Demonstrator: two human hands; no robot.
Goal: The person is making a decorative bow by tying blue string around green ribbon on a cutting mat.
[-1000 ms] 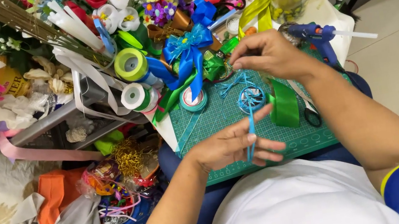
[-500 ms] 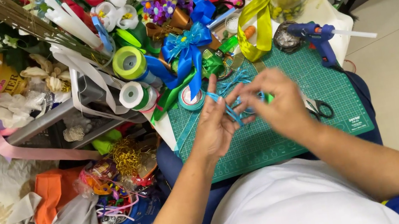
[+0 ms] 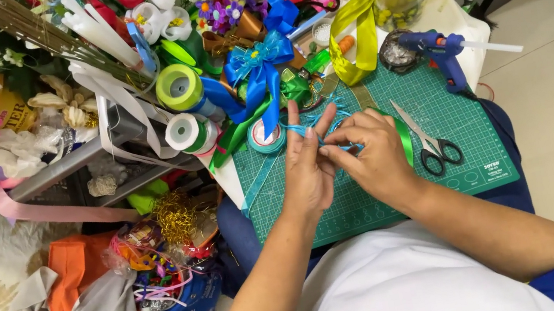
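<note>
Teal ribbon [image 3: 321, 123] is right in the middle of the action, looped over the green cutting mat [image 3: 453, 118] on the tabletop. Left hand [image 3: 308, 165] and right hand [image 3: 372, 154] meet above it, each grip pinching the thin ribbon between fingertips, knuckles touching. Scissors [image 3: 430, 140] lie just beside the right hand, and a blue glue gun [image 3: 436, 47] rests at the mat's far edge.

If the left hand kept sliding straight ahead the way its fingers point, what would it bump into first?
The left hand points up and away across the green cutting mat. First in line is probably the teal ribbon roll, just left of its fingertips, then the blue ribbon bow. Depth is hard to judge.
</note>
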